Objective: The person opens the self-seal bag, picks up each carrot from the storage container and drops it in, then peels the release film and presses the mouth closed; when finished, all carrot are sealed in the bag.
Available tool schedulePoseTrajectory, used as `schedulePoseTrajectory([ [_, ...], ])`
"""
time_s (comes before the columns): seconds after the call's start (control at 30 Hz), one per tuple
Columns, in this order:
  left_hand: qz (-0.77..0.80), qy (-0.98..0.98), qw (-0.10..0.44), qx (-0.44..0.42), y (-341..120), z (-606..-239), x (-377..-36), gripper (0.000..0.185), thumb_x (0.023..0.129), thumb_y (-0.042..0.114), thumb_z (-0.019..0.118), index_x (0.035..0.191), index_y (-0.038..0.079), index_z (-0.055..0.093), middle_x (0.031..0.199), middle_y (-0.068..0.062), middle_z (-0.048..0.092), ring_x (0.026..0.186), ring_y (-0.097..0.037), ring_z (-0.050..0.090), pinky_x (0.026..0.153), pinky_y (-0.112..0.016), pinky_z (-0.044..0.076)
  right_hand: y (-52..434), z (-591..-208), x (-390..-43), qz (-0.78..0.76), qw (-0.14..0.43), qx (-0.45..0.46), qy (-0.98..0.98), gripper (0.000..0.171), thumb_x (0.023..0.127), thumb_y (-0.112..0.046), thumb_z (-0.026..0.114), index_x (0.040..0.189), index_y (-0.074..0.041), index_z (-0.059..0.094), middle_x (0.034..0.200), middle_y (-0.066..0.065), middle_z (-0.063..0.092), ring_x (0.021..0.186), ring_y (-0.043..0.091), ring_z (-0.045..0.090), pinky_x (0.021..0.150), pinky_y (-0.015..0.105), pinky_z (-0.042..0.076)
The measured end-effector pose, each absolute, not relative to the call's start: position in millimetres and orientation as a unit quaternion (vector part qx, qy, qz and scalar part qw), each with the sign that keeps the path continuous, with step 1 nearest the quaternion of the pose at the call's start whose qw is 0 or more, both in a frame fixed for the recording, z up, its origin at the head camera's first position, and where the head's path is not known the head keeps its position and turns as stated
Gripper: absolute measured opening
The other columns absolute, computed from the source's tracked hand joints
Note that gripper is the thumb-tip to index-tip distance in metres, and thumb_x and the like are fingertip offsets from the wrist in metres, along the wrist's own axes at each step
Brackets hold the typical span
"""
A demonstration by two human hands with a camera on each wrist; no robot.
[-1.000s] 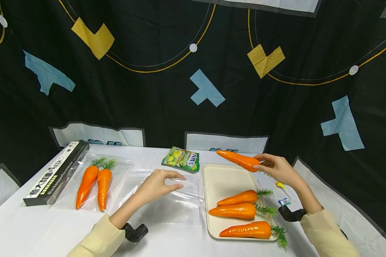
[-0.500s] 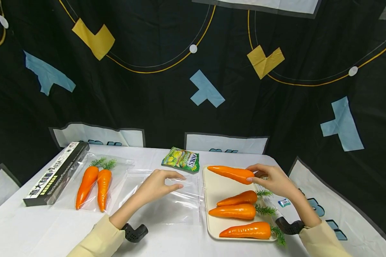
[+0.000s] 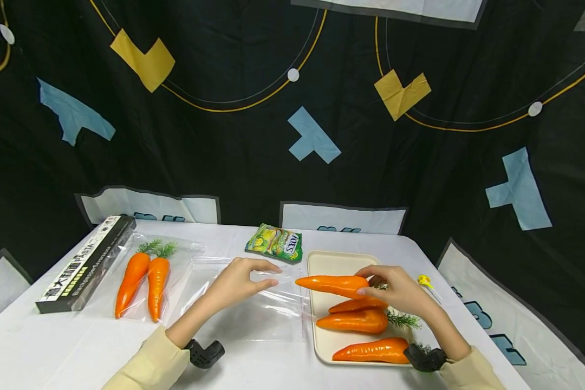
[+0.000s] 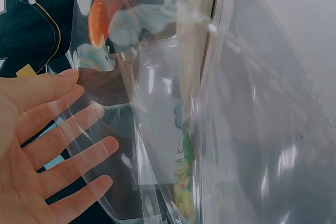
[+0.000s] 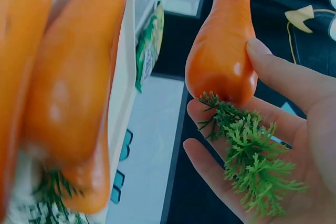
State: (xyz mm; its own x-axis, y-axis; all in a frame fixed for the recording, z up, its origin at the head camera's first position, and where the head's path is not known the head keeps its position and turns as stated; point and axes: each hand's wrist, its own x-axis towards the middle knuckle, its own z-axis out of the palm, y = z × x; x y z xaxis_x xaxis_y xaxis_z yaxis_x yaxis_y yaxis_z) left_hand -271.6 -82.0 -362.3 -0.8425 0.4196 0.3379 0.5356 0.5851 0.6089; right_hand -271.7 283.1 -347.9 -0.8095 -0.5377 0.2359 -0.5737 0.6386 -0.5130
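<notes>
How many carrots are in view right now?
6: two carrots in the clear bag at left, one carrot in the right hand, three carrots on the tray, the rearmost partly hidden.

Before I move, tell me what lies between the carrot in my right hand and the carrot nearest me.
Two more carrots lie there, then a bare strip of tray before the carrot nearest you. The head view shows this.

On my worktop [image 3: 253, 371], left to right: box [image 3: 85, 265], bag [image 3: 181, 262] holding two carrots [image 3: 157, 284], second bag [image 3: 253, 319], tray [image 3: 329, 262].
Three more carrots [image 3: 353, 321] lie in the tray, a sixth carrot [image 3: 331, 284] above it in my right fingers [image 5: 210, 170]; a packet [image 3: 274, 242] lies behind the second bag.
</notes>
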Motion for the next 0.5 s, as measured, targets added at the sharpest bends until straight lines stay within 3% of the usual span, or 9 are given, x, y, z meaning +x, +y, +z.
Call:
schedulePoseTrajectory([
  [0.3, -0.367, -0.886, 0.081, -0.274, -82.1, -363.1, -271.8, 0.024, 0.086, 0.023, 0.073, 0.109, 0.018, 0.074, 0.108, 0.001, 0.071, 0.107, -0.024, 0.064, 0.091, -0.047, 0.049, 253.7, -359.5, -267.4, 0.309, 0.010, 0.302, -0.902, 0.030, 0.089, -0.028, 0.071, 0.113, -0.010, 0.067, 0.103, -0.001, 0.068, 0.082, 0.010, 0.064, 0.075, 0.024, 0.054],
  [0.5, -0.370, -0.886, 0.072, -0.272, -81.0, -362.6, -271.4, 0.024, 0.086, 0.023, 0.074, 0.109, 0.018, 0.074, 0.109, -0.001, 0.071, 0.107, -0.026, 0.064, 0.091, -0.051, 0.048, 232.6, -366.9, -267.8, 0.315, -0.004, 0.295, -0.902, 0.032, 0.088, -0.032, 0.072, 0.113, -0.013, 0.068, 0.101, -0.004, 0.068, 0.080, 0.008, 0.064, 0.075, 0.024, 0.054],
])
